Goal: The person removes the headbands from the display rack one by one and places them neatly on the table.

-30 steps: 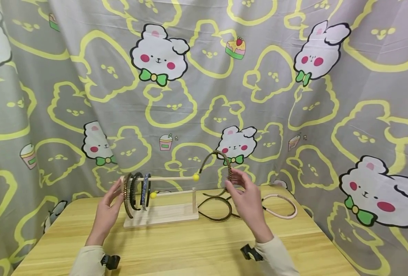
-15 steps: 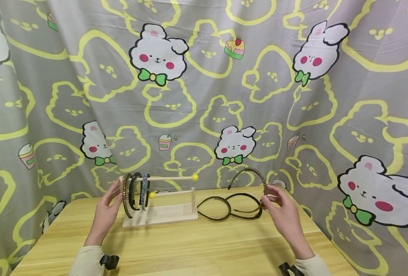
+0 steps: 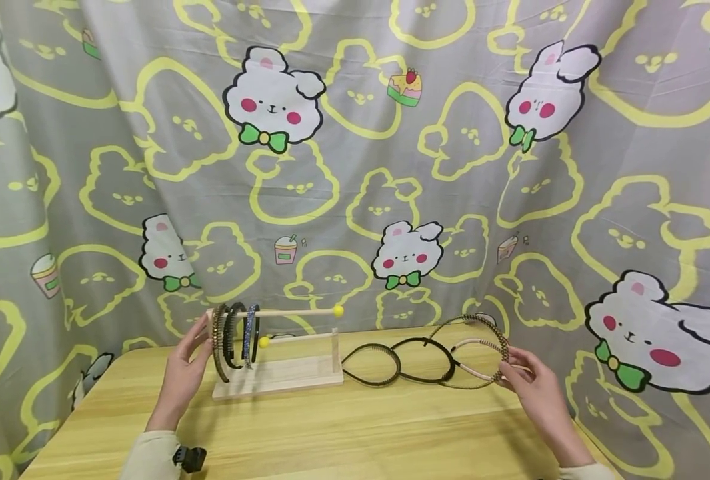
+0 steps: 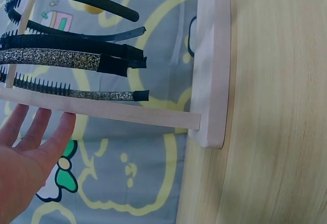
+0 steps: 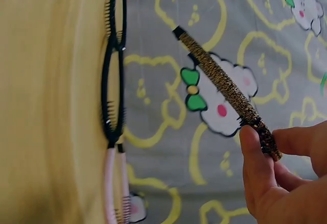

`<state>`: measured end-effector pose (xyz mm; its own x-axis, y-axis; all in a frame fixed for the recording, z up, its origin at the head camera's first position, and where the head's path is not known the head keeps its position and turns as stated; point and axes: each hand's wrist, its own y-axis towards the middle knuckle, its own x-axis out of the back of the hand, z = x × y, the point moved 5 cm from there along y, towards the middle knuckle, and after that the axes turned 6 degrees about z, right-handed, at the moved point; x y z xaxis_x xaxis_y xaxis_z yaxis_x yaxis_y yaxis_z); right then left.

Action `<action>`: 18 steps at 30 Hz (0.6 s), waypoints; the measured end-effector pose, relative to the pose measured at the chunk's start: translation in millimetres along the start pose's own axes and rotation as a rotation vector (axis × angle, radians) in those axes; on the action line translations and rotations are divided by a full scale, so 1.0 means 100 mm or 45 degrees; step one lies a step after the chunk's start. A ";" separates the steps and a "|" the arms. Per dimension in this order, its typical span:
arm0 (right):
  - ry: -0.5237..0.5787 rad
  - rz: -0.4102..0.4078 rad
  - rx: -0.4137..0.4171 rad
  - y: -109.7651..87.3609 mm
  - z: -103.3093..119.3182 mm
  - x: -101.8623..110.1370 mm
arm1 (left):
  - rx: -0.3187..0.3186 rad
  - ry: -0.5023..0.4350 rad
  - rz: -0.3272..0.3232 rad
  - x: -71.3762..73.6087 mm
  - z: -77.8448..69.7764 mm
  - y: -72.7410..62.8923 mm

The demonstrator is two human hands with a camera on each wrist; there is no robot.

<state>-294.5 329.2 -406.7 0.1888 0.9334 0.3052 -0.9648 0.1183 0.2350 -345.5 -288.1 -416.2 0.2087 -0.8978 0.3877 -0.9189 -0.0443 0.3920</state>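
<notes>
My right hand [image 3: 531,377] pinches a glittery gold-and-black headband [image 5: 219,81] between thumb and fingers. It is held upright above the right part of the table, and in the head view it overlaps a pale pink headband [image 3: 469,343] lying behind it. At the left, my left hand [image 3: 183,370] rests its nearly straight fingertips against the side post [image 4: 102,106] of a wooden headband rack [image 3: 295,379]; its thumb is hidden in the left wrist view. Several headbands hang on the upper rod near that hand, among them a gold studded one [image 3: 218,343] and a blue glittery one [image 3: 249,333].
Two dark headbands lie in a row right of the rack, a brown one [image 3: 371,365] and a black one [image 3: 425,360]. The rack's rods end in yellow balls [image 3: 339,311]. A patterned curtain [image 3: 355,167] hangs behind the wooden table [image 3: 331,433].
My right hand has carried the gold-and-black headband rightward and down, from beside the rack's upper rod to over the pink headband. The left hand has stayed at the rack.
</notes>
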 end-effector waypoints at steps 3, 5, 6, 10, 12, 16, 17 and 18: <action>0.054 0.011 -0.042 0.00 -0.13 0.07 | -0.011 0.002 0.000 0.00 -0.01 0.00; 0.075 0.017 -0.085 0.01 -0.23 0.12 | -0.013 -0.003 -0.001 0.00 -0.01 0.00; 0.083 0.019 -0.112 0.02 -0.27 0.14 | -0.014 -0.001 -0.001 0.00 -0.01 0.00; 0.102 0.029 -0.237 0.04 -0.47 0.24 | -0.010 -0.009 -0.003 0.00 -0.01 0.00; 0.122 0.030 -0.292 0.04 -0.57 0.28 | -0.008 -0.004 -0.004 0.00 0.00 -0.01; 0.100 0.039 -0.366 0.02 -0.73 0.38 | 0.000 -0.006 -0.008 0.00 0.00 -0.01; 0.084 0.045 -0.374 0.02 -0.76 0.40 | 0.005 -0.009 -0.009 0.00 0.00 -0.01; 0.062 0.051 -0.380 0.01 -0.80 0.42 | 0.007 -0.004 -0.010 0.00 0.00 -0.01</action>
<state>-302.1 395.1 -467.2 0.1478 0.9536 0.2623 -0.9838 0.1690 -0.0600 -344.5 -287.7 -416.3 0.2144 -0.8990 0.3819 -0.9191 -0.0534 0.3903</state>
